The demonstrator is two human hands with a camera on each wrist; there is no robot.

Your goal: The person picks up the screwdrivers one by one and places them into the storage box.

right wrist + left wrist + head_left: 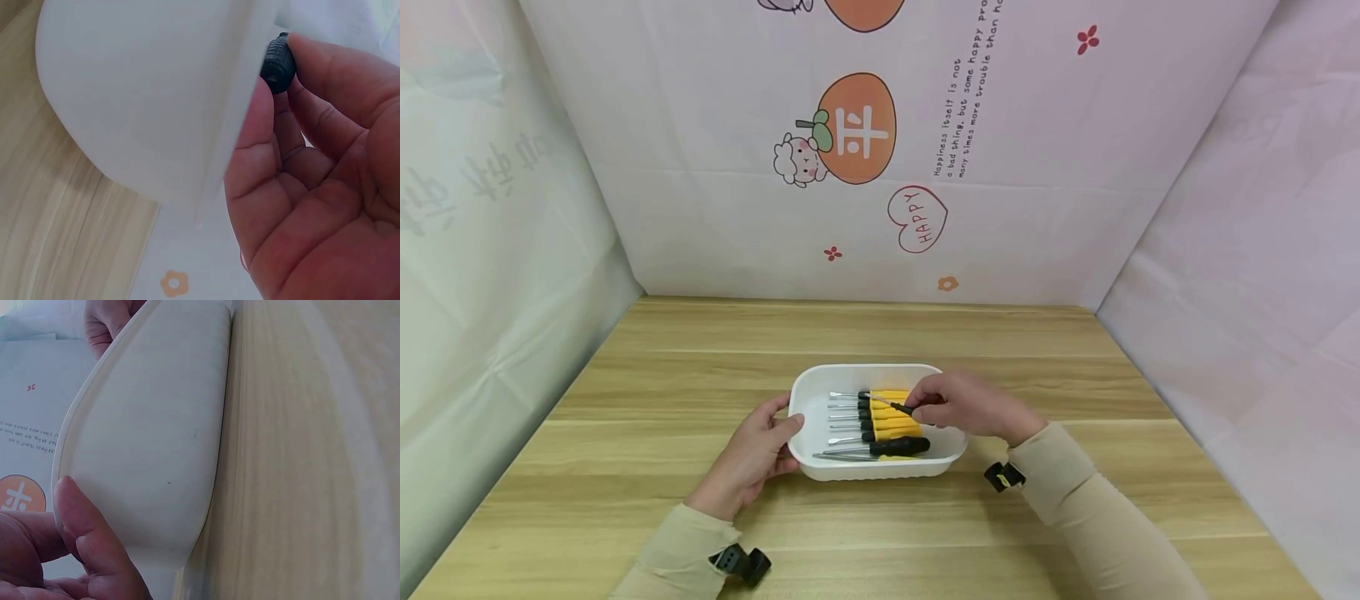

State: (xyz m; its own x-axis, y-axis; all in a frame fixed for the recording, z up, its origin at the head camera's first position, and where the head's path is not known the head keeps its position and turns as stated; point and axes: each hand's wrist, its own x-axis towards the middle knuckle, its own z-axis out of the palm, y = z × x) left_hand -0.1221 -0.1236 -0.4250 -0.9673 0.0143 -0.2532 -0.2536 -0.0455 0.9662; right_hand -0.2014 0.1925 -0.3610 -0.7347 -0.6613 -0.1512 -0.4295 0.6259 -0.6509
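A white plastic basin [808, 375] with rounded corners sits on the table. My left hand [758, 450] grips its left end, thumb over the rim and fingers along the outer wall. The left wrist view shows that hand [94, 550] at the basin's wall [150, 425]. Over the right part of the basin, my right hand [962, 407] pinches a small screwdriver [898, 407] by its black handle, its thin shaft pointing left. In the right wrist view the ribbed black handle end [279, 65] shows between thumb and fingers. Below lie several yellow-handled screwdrivers [891, 423] in a row, shafts leftward.
A larger black-handled screwdriver [904, 446] lies near the basin's front wall, beside another with a yellow handle. The wood-grain table [700, 350] reaches back to a white printed backdrop [722, 233]. White sheets [1240, 292] hang at both sides.
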